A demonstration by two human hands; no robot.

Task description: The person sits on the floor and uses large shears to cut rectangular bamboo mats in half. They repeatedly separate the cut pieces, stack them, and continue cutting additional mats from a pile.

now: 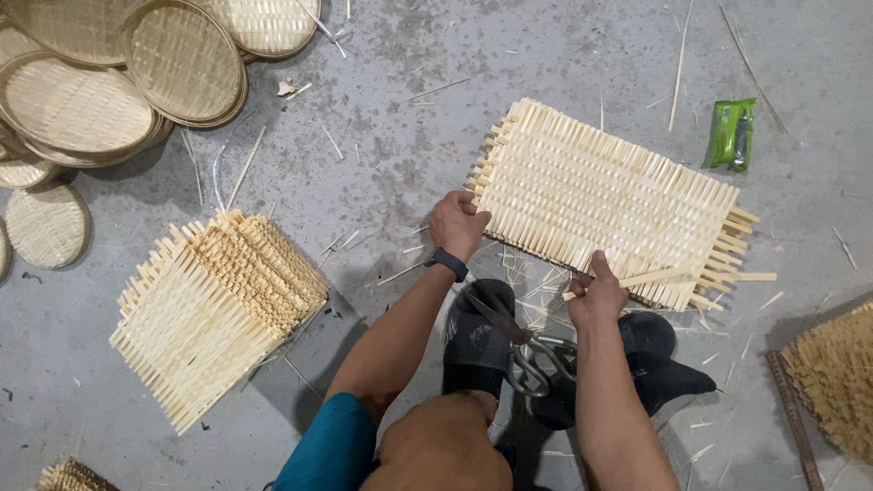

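While grey-handled metal scissors (pixel 532 350) lie on black shoes just nearer than the pale rectangular woven bamboo mat (pixel 609 200), the right hand (pixel 596 295) pinches a thin bamboo strip (pixel 637 277) at that mat's near edge. The left hand (pixel 457 223) grips its near-left corner on the concrete floor (pixel 400 155). Left of it sits 1 stack of similar mats (pixel 214 305); beyond, round woven trays (pixel 127 68).

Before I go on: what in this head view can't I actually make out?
- Underside of the woven bamboo mat: faces the floor.
- Left hand fingertips: curled under the mat's edge.
- Scissors: partly behind the right hand's forearm.
- Green packet: print too small.
- Mat stack: cut by right edge.
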